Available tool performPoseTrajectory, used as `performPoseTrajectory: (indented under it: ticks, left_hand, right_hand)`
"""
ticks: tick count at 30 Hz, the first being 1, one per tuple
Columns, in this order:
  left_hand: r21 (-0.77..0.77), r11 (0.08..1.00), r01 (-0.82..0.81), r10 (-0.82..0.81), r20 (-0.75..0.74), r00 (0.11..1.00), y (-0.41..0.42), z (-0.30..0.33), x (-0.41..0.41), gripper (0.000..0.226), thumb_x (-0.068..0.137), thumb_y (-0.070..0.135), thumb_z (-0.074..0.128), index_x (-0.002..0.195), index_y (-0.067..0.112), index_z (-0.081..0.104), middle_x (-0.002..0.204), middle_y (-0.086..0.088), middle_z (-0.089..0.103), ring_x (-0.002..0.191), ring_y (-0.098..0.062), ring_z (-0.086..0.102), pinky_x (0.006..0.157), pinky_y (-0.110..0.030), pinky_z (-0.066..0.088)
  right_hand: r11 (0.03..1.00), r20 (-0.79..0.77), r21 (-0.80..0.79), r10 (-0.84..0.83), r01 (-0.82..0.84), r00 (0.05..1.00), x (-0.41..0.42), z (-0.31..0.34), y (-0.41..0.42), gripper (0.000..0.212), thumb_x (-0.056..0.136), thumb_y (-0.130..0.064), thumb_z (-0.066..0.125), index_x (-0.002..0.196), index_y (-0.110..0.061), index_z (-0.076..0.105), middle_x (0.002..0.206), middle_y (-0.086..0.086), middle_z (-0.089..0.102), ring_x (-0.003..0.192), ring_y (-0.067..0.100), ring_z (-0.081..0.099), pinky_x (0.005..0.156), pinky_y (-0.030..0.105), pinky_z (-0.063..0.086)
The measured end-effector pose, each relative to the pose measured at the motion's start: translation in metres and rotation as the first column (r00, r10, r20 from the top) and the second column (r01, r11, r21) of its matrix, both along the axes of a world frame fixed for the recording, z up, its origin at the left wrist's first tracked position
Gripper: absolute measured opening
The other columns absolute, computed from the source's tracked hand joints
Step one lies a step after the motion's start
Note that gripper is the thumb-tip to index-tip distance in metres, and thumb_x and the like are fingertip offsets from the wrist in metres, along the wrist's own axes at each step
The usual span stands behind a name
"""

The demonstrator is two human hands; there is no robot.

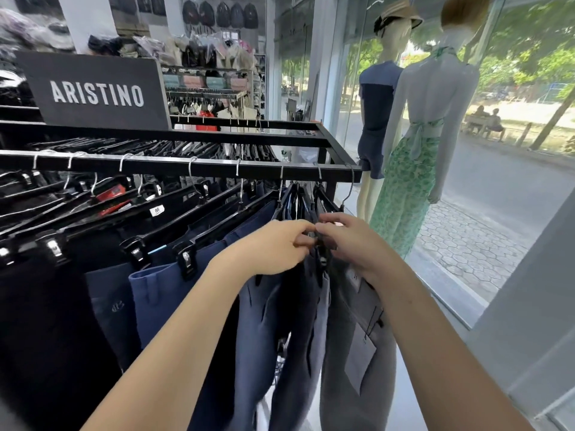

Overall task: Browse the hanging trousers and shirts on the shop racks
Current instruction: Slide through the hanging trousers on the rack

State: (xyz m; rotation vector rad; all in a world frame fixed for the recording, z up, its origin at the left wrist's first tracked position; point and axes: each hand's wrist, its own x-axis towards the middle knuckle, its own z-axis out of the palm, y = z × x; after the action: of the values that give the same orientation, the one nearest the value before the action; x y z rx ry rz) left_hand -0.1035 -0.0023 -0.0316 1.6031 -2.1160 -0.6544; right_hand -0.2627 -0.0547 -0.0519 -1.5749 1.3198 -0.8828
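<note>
Head view shows your two bare arms reaching forward to the near end of a black clothes rack (186,164), where trousers hang from black clip hangers on wire hooks. Your left hand (273,247) and right hand (351,241) meet fingertip to fingertip over one black hanger (320,244). Each grip is narrow, with fingers pinched on the hanger's top edge; motion blur hides just how the fingers sit.

Below your hands hang the trousers you are sorting: a slate-blue pair (258,331) under your left wrist, a dark navy pair (298,337) in the middle, and a grey pair (354,353) under your right forearm. A grey paper tag (359,359) hangs against the grey pair.

To the left along the rail hang a brighter blue pair (168,300), then navy and black ones, each clamped in hanger clips. A black sign (96,93) reading ARISTINO stands on top of the rack.

Beyond the rack's far end, two mannequins stand at the shop window: one in a dark blue outfit and a hat (376,119), the other in a green patterned skirt (404,188) with a tied halter top. Bags (217,14) hang on the back wall.
</note>
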Motion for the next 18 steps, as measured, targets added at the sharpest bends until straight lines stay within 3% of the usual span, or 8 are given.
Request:
performPoseTrajectory:
  ticks: [1,3,5,8,11,16,18]
  left_hand:
    - [-0.027,0.999,-0.019,0.018,-0.05,0.999,-0.001,-0.002,0.005,0.042,0.092,0.01,0.057,0.131,0.025,0.055,0.121,0.006,0.067,0.099,-0.003,0.065,0.092,-0.024,0.051]
    - [-0.126,0.988,-0.095,0.078,-0.131,0.988,-0.004,-0.005,0.017,0.038,0.085,0.0,0.061,0.116,0.02,0.066,0.111,0.002,0.07,0.097,-0.006,0.068,0.091,-0.025,0.053]
    - [-0.225,0.959,-0.174,0.138,-0.166,0.976,-0.005,-0.009,0.028,0.037,0.081,-0.007,0.059,0.108,0.015,0.07,0.104,0.0,0.071,0.094,-0.006,0.068,0.084,-0.014,0.053]
    - [-0.277,0.932,-0.235,0.189,-0.184,0.965,-0.007,-0.012,0.041,0.037,0.08,-0.01,0.055,0.106,0.012,0.07,0.098,0.0,0.07,0.092,-0.005,0.066,0.071,0.004,0.043]
    - [-0.26,0.937,-0.233,0.19,-0.179,0.965,-0.01,-0.014,0.051,0.038,0.08,-0.01,0.052,0.107,0.012,0.07,0.099,-0.001,0.069,0.09,-0.007,0.066,0.073,0.002,0.044]
    - [-0.248,0.952,-0.177,0.147,-0.133,0.98,-0.014,-0.016,0.057,0.04,0.082,-0.008,0.05,0.107,0.015,0.069,0.1,0.0,0.07,0.093,-0.009,0.067,0.078,-0.005,0.045]
    - [-0.234,0.959,-0.158,0.131,-0.127,0.983,-0.015,-0.015,0.058,0.04,0.083,-0.007,0.049,0.108,0.017,0.069,0.101,0.001,0.069,0.093,-0.008,0.066,0.077,-0.007,0.046]
  right_hand:
    - [1.0,-0.025,-0.006,0.007,-0.007,1.0,-0.001,0.0,0.0,0.041,0.079,-0.035,0.07,0.12,-0.03,0.067,0.114,-0.003,0.067,0.102,0.014,0.065,0.093,0.036,0.053]
    - [1.0,-0.072,-0.002,0.024,-0.025,0.997,-0.003,0.0,-0.001,0.036,0.076,-0.03,0.071,0.111,-0.033,0.071,0.104,-0.003,0.071,0.093,0.015,0.066,0.092,0.038,0.054]
    - [1.0,-0.078,-0.02,0.007,-0.008,0.997,-0.006,0.001,-0.003,0.029,0.081,-0.015,0.063,0.104,-0.028,0.074,0.096,-0.002,0.074,0.086,0.023,0.068,0.085,0.039,0.055]
    - [0.997,-0.124,-0.066,-0.045,0.037,0.991,-0.009,0.005,-0.005,0.034,0.084,0.0,0.051,0.096,-0.022,0.073,0.099,0.012,0.074,0.102,0.036,0.068,0.093,0.046,0.053]
    - [0.996,-0.23,-0.084,-0.059,0.041,0.971,-0.01,0.009,-0.006,0.041,0.084,0.004,0.043,0.087,-0.027,0.069,0.11,0.027,0.069,0.108,0.044,0.063,0.098,0.056,0.048]
    - [0.999,-0.206,-0.024,-0.027,0.023,0.978,-0.009,0.012,-0.006,0.047,0.09,0.007,0.033,0.106,-0.02,0.067,0.122,0.013,0.066,0.098,0.015,0.072,0.099,0.044,0.053]
    - [0.999,-0.174,-0.006,-0.038,0.038,0.984,-0.009,0.012,-0.004,0.045,0.091,0.006,0.033,0.105,-0.019,0.068,0.125,0.011,0.064,0.095,0.012,0.072,0.098,0.046,0.053]
